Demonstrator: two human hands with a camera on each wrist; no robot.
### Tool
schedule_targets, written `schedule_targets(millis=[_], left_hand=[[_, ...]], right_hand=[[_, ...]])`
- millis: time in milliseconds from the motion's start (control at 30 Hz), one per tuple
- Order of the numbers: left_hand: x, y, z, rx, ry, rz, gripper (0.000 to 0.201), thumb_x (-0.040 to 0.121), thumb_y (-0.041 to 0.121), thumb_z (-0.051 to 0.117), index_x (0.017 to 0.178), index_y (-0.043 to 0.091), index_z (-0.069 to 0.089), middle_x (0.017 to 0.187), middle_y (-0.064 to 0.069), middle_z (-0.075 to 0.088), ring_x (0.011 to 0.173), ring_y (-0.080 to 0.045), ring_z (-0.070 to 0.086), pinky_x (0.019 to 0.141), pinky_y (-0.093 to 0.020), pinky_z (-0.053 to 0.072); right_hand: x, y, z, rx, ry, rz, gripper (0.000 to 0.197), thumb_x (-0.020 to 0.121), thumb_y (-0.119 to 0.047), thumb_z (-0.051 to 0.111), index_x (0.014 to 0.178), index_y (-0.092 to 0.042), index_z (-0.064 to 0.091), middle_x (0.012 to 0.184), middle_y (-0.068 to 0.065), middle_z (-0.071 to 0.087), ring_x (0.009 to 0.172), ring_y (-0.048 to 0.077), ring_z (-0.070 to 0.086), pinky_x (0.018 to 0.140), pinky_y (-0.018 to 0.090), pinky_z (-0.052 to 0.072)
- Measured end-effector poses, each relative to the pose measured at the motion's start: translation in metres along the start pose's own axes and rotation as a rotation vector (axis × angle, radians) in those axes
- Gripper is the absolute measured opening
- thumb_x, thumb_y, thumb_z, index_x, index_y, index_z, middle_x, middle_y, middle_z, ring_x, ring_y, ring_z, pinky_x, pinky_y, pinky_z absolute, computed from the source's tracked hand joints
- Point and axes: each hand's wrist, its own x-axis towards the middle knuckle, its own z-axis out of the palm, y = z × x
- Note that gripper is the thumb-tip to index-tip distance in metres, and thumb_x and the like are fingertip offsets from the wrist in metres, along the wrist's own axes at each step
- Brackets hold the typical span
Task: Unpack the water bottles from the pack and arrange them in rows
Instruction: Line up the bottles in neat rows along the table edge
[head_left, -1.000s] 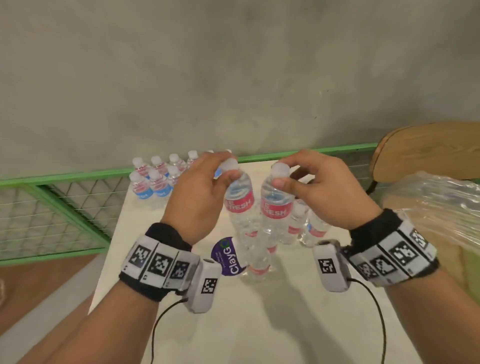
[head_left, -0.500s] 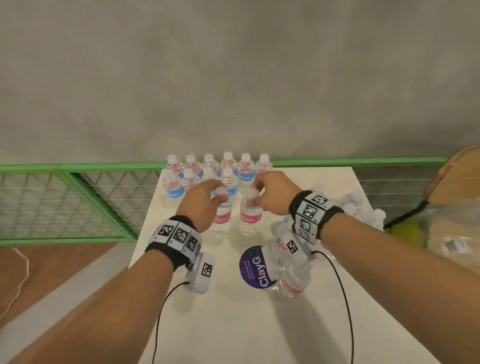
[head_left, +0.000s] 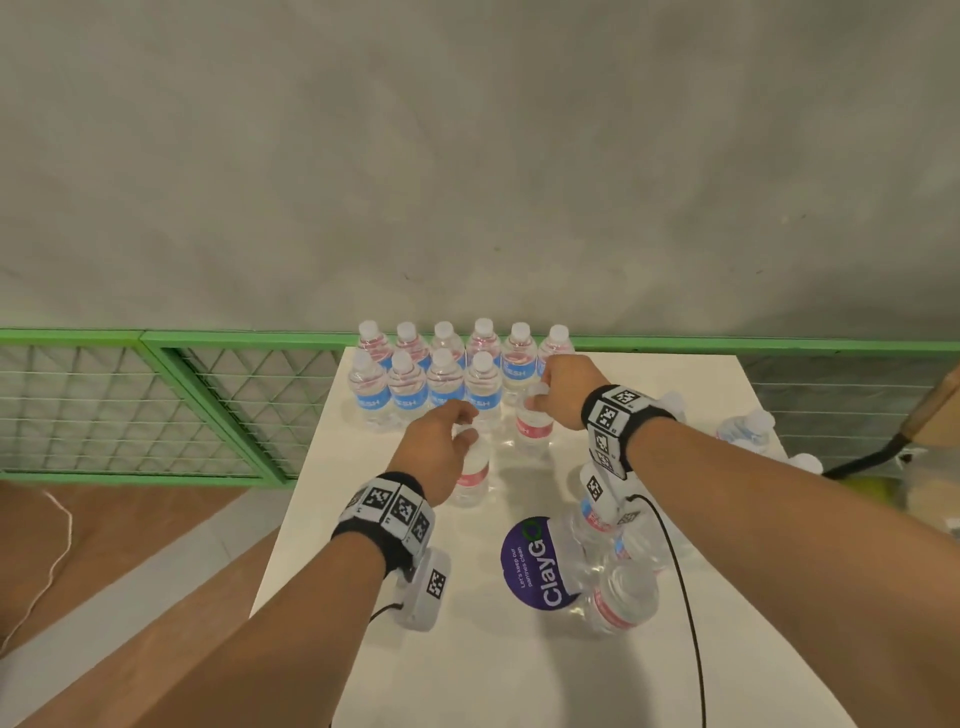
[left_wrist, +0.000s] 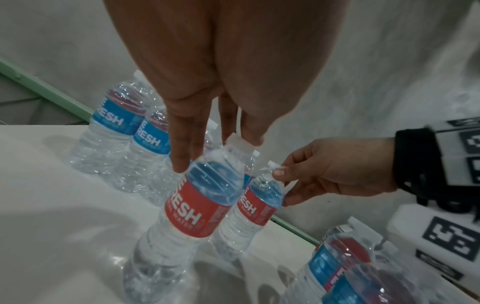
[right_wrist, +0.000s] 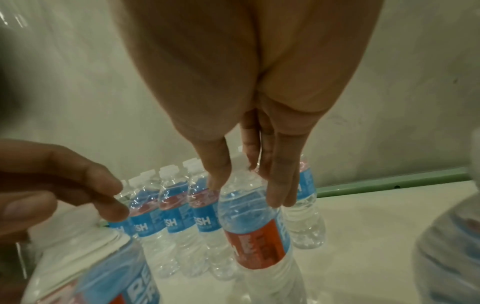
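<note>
Ten bottles (head_left: 447, 374) stand in two rows at back of counter (head_left: 467, 649). Left hand (head_left: 441, 447) pinches one bottle (head_left: 470, 475) by cap; right hand (head_left: 563, 389) pinches another bottle (head_left: 534, 426). Torn pack (head_left: 597, 561) (near edge) holds more. Roughly half done.

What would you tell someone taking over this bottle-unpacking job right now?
Left hand: fingers round the white cap of a clear plastic water bottle with a red label, upright on the white table.
Right hand: pinching the cap of a second red-labelled bottle, upright beside the second row.
Done: back row of six bottles along the far edge; second row of four in front.
Left: seat these two to fill the second row, then empty the torn clear plastic pack with the purple sticker, which holds several more; a few loose bottles lie at the right edge.
</note>
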Motion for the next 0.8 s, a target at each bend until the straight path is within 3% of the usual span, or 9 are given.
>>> schedule_targets(millis=[100,200,300,367,400,533,633,733,800], left_hand=[[-0.007,0.003,0.002,0.006,-0.030,0.040,0.030,0.093,0.026,0.060,0.123,0.026,0.058,0.122,0.010,0.057,0.104,-0.012,0.057,0.082,-0.011,0.041],[-0.007,0.001,0.007,0.064,-0.013,0.007,0.041,0.087,0.014,0.066,0.125,0.026,0.057,0.125,0.006,0.058,0.104,-0.013,0.056,0.085,-0.016,0.038],[-0.004,0.000,0.008,0.044,0.012,-0.048,0.046,0.087,-0.005,0.057,0.123,0.025,0.057,0.118,0.004,0.060,0.082,-0.002,0.054,0.063,0.002,0.036],[0.001,0.000,0.006,0.055,0.010,-0.050,0.046,0.090,-0.005,0.054,0.124,0.025,0.056,0.112,0.006,0.057,0.069,0.009,0.049,0.054,0.002,0.036],[0.005,0.001,0.003,0.071,0.005,-0.054,0.045,0.090,-0.004,0.055,0.125,0.025,0.055,0.112,0.005,0.058,0.071,0.009,0.049,0.055,-0.001,0.036],[0.017,-0.001,0.000,0.101,0.004,-0.088,0.043,0.088,0.002,0.062,0.120,0.028,0.055,0.112,-0.001,0.064,0.094,-0.012,0.062,0.073,-0.021,0.043],[0.013,-0.003,0.006,0.062,-0.002,-0.102,0.046,0.090,-0.001,0.056,0.122,0.031,0.056,0.115,0.004,0.061,0.072,0.014,0.050,0.057,-0.008,0.034],[0.007,-0.004,0.011,0.034,0.021,-0.098,0.051,0.092,-0.001,0.052,0.130,0.034,0.055,0.124,0.005,0.060,0.072,0.009,0.046,0.068,-0.012,0.037],[0.006,-0.004,0.011,0.035,0.026,-0.097,0.053,0.093,0.001,0.052,0.134,0.034,0.053,0.129,0.004,0.060,0.081,0.003,0.047,0.075,-0.017,0.037]], right_hand=[[0.006,0.001,-0.001,-0.004,-0.005,-0.017,0.041,0.086,-0.033,0.067,0.118,-0.010,0.053,0.109,0.008,0.060,0.091,0.024,0.057,0.074,0.030,0.045],[0.008,-0.001,-0.002,-0.018,-0.063,-0.088,0.053,0.083,-0.016,0.066,0.133,-0.023,0.051,0.116,0.007,0.059,0.101,0.027,0.061,0.085,0.033,0.052],[0.009,-0.002,-0.001,-0.112,-0.116,-0.135,0.051,0.083,-0.004,0.061,0.130,-0.023,0.057,0.128,0.007,0.057,0.111,0.028,0.059,0.092,0.033,0.050],[0.010,-0.003,0.002,-0.116,-0.092,-0.133,0.050,0.084,-0.002,0.060,0.130,-0.020,0.057,0.129,0.008,0.058,0.113,0.028,0.058,0.093,0.032,0.048],[0.011,-0.003,0.004,-0.102,-0.072,-0.117,0.050,0.083,-0.002,0.062,0.130,-0.019,0.057,0.128,0.008,0.058,0.113,0.028,0.058,0.094,0.032,0.048],[0.018,-0.007,0.008,-0.070,-0.012,-0.036,0.052,0.077,-0.018,0.079,0.123,-0.012,0.057,0.119,0.010,0.062,0.105,0.028,0.061,0.086,0.032,0.051],[0.025,-0.011,0.009,-0.101,-0.008,0.008,0.057,0.080,-0.035,0.076,0.123,-0.007,0.051,0.117,0.010,0.059,0.105,0.028,0.060,0.079,0.032,0.046],[0.030,-0.012,0.006,-0.094,-0.022,-0.042,0.071,0.077,-0.032,0.077,0.137,-0.016,0.042,0.122,0.010,0.055,0.104,0.028,0.060,0.078,0.033,0.050],[0.031,-0.011,0.001,-0.118,-0.040,-0.113,0.058,0.083,-0.021,0.070,0.136,-0.022,0.046,0.122,0.010,0.056,0.096,0.025,0.059,0.074,0.031,0.048]])
